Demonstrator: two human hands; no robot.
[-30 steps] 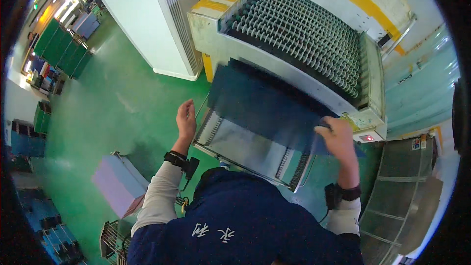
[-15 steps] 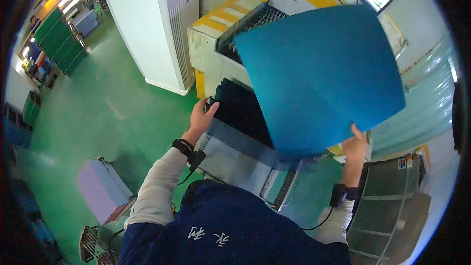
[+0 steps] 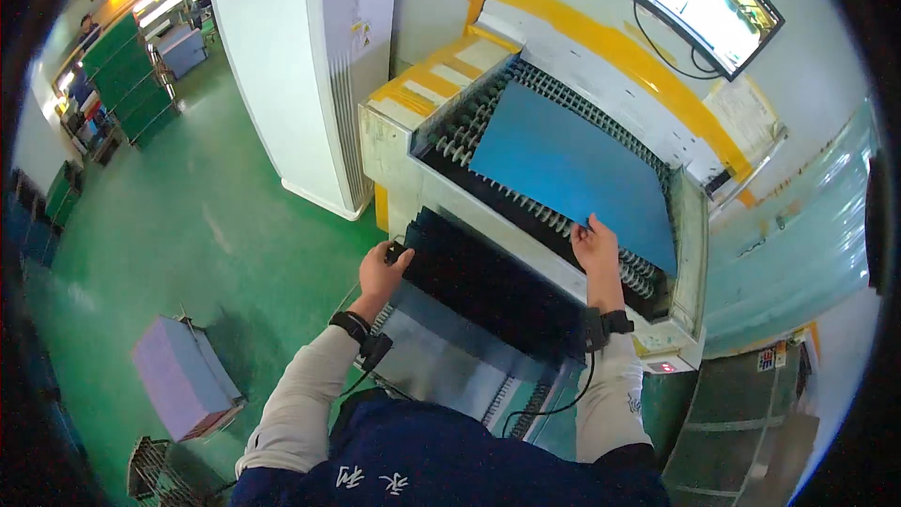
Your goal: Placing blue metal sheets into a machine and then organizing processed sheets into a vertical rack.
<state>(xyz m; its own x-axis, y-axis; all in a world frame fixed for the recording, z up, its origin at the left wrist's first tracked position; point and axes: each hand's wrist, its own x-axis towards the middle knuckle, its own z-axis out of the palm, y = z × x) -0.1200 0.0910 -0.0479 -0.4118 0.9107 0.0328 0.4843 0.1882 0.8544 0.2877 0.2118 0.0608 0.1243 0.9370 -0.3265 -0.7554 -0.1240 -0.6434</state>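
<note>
A flat blue panel [image 3: 572, 164] lies over the rollers [image 3: 460, 136] of a pale conveyor machine [image 3: 394, 155]. My right hand [image 3: 598, 246] pinches the panel's near edge between thumb and fingers. Below the machine's front, several dark thin panels [image 3: 488, 286] stand close together in a rack with toothed strips [image 3: 497, 396]. My left hand [image 3: 380, 270] is closed at the left end of these panels, around a small black piece [image 3: 395, 252] that I cannot make out.
A tall white cabinet [image 3: 272, 66] stands left of the machine. A monitor [image 3: 699, 5] hangs above it. Clear plastic sheeting [image 3: 798, 225] covers the right side, above a grey mesh rack [image 3: 732, 432]. A pinkish box [image 3: 183, 376] sits on the green floor [image 3: 188, 225].
The blue panel has gone from being held up and tilted to lying on the rollers. My right hand has moved left with it. My left hand stays by the dark panels.
</note>
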